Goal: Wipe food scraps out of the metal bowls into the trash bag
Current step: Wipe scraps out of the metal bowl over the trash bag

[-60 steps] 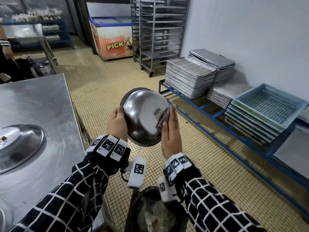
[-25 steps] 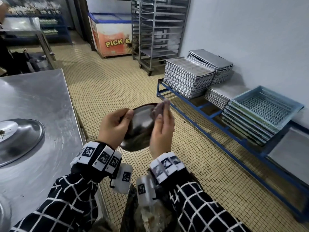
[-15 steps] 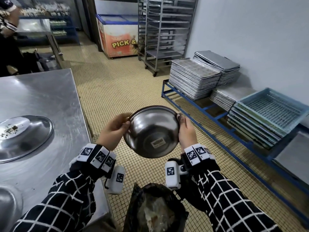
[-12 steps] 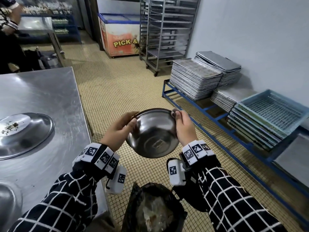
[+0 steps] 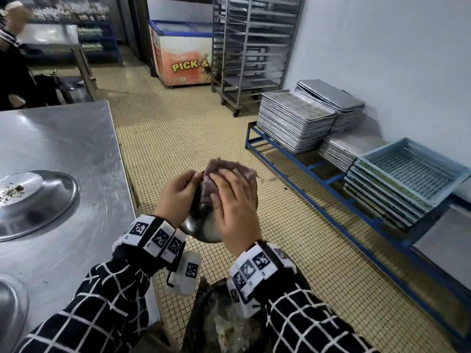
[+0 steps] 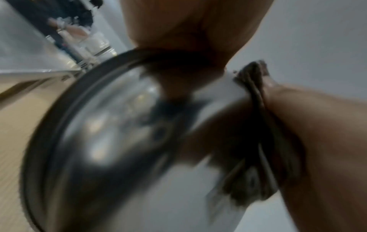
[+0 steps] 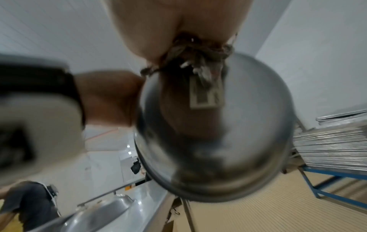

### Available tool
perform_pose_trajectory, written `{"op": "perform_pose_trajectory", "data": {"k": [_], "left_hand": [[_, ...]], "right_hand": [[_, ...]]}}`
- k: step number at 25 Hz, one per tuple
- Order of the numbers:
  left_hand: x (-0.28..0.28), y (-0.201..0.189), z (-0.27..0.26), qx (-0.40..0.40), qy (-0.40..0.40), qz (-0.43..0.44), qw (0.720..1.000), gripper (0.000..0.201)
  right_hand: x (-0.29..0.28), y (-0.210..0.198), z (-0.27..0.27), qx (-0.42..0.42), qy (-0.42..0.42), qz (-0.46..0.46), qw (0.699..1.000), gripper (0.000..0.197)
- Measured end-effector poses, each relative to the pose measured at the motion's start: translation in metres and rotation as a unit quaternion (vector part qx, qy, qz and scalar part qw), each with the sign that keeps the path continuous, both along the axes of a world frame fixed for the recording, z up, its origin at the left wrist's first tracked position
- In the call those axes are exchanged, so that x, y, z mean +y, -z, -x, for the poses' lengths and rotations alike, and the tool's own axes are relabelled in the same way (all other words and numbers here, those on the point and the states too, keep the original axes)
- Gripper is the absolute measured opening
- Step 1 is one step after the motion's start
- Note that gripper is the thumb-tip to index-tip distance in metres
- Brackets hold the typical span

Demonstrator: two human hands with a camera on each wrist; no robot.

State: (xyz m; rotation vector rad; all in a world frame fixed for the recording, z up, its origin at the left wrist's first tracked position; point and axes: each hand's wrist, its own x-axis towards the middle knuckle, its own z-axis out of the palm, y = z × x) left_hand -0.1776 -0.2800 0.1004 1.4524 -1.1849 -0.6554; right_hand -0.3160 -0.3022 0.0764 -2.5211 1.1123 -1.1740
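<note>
Half a second ago the metal bowl (image 5: 204,225) sat open-side up between both hands; now it is tipped on edge, its opening turned away from the person, and the right hand (image 5: 235,207) has come across its rounded back. That hand lies flat, fingers straight and slightly spread, pressing a purplish-grey cloth (image 5: 224,169) against the bowl's outer wall; the cloth bunches out above the fingertips. The left hand (image 5: 175,197) grips the bowl's left rim, thumb and fingers curled over the edge. From the right wrist view the bowl's underside (image 7: 228,141) fills the frame with a rectangular sticker (image 7: 205,95) on its base, just below the crumpled cloth. What lies inside the bowl cannot be seen from any view. The bowl hangs in the air above the tiled floor, just beyond the open black trash bag (image 5: 224,324), which holds a pale, crumpled heap of waste. On the steel table (image 5: 76,149) to the left, a wide shallow metal dish (image 5: 46,205) carries a small scatter of dark scraps near its left side, and the rim of another metal bowl (image 5: 12,307) shows at the near corner. Along the wall, stacked baking trays (image 5: 295,121) and blue plastic crates (image 5: 407,174) rest on a low blue rack (image 5: 305,164).
</note>
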Motion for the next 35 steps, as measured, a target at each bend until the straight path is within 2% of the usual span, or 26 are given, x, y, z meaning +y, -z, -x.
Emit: {"op": "perform_pose_trajectory", "data": {"k": [2, 3, 5, 6, 9, 12, 13, 14, 15, 16, 17, 18, 19, 20, 21, 22, 24, 25, 27, 29, 30, 32, 33, 35], "left_hand": [[0.0, -0.007, 0.0, 0.022, 0.007, 0.005, 1.0, 0.023], [-0.001, -0.01, -0.002, 0.019, 0.004, 0.009, 1.0, 0.024], [-0.002, -0.015, -0.01, 0.036, -0.016, 0.036, 0.999, 0.026], [-0.002, -0.018, -0.013, 0.048, -0.027, 0.05, 0.997, 0.027], [-0.004, -0.02, -0.014, 0.006, -0.038, 0.067, 0.997, 0.026], [-0.004, -0.018, -0.005, -0.05, -0.018, 0.072, 0.996, 0.025], [-0.003, -0.018, -0.006, -0.047, -0.018, 0.08, 0.996, 0.025], [-0.002, -0.019, -0.009, -0.044, -0.021, 0.086, 0.995, 0.025], [-0.002, -0.02, -0.014, -0.037, -0.027, 0.089, 0.995, 0.024], [-0.002, -0.02, -0.018, -0.015, -0.035, 0.088, 0.995, 0.022], [-0.002, -0.018, -0.023, 0.026, -0.045, 0.086, 0.995, 0.021], [-0.002, -0.015, -0.027, 0.075, -0.057, 0.082, 0.992, 0.021], [-0.002, -0.01, -0.03, 0.118, -0.068, 0.077, 0.988, 0.02], [0.0, -0.007, -0.031, 0.149, -0.073, 0.073, 0.983, 0.019], [0.001, -0.002, -0.034, 0.167, -0.072, 0.07, 0.981, 0.018], [0.002, 0.004, -0.036, 0.176, -0.062, 0.07, 0.98, 0.016], [0.005, 0.011, -0.041, 0.172, -0.011, 0.068, 0.983, 0.014], [0.006, 0.011, -0.043, 0.154, 0.022, 0.058, 0.986, 0.024], [0.007, 0.009, -0.041, 0.096, 0.073, 0.025, 0.992, 0.036], [0.006, 0.001, -0.03, 0.047, 0.101, -0.001, 0.994, 0.032], [0.005, -0.002, -0.024, 0.031, 0.11, -0.015, 0.993, 0.028], [0.002, -0.004, -0.016, -0.003, 0.103, -0.038, 0.994, 0.019], [0.001, -0.005, -0.014, -0.016, 0.09, -0.043, 0.995, 0.015], [-0.001, -0.005, -0.014, -0.006, 0.071, -0.031, 0.997, 0.021]], "right_hand": [[-0.002, 0.014, 0.002, -0.041, 0.021, -0.029, 0.999, 0.046], [-0.008, 0.016, 0.008, -0.106, 0.028, -0.095, 0.989, 0.048], [-0.02, 0.019, 0.022, -0.22, 0.031, -0.256, 0.941, 0.05], [-0.022, 0.02, 0.026, -0.231, 0.023, -0.277, 0.932, 0.05], [-0.013, 0.007, 0.012, -0.201, -0.005, -0.152, 0.968, 0.054], [-0.009, -0.01, -0.011, -0.116, 0.042, -0.015, 0.992, 0.052], [-0.013, -0.012, -0.014, -0.105, 0.052, -0.006, 0.993, 0.052], [-0.018, -0.013, -0.013, -0.116, 0.051, -0.035, 0.991, 0.053], [-0.023, -0.015, -0.009, -0.152, 0.053, -0.109, 0.981, 0.052], [-0.03, -0.015, -0.005, -0.207, 0.065, -0.215, 0.952, 0.05], [-0.038, -0.013, 0.0, -0.267, 0.077, -0.334, 0.901, 0.048], [-0.045, -0.01, 0.006, -0.313, 0.088, -0.443, 0.836, 0.047], [-0.047, -0.005, 0.011, -0.34, 0.084, -0.514, 0.783, 0.048], [-0.047, 0.002, 0.014, -0.356, 0.07, -0.546, 0.755, 0.049], [-0.045, 0.009, 0.018, -0.362, 0.056, -0.543, 0.756, 0.049], [-0.041, 0.013, 0.021, -0.367, 0.044, -0.521, 0.77, 0.046], [-0.038, 0.01, 0.031, -0.343, 0.061, -0.471, 0.81, 0.039], [-0.04, 0.001, 0.037, -0.316, 0.079, -0.452, 0.83, 0.036], [-0.051, -0.013, 0.05, -0.218, 0.083, -0.397, 0.888, 0.03], [-0.06, -0.029, 0.057, -0.095, 0.029, -0.317, 0.943, 0.026], [-0.063, -0.034, 0.056, -0.033, -0.001, -0.274, 0.961, 0.028], [-0.068, -0.04, 0.05, 0.037, -0.035, -0.193, 0.98, 0.028], [-0.069, -0.041, 0.047, 0.039, -0.039, -0.161, 0.985, 0.027], [-0.067, -0.044, 0.042, 0.015, -0.03, -0.105, 0.994, 0.027]]}}
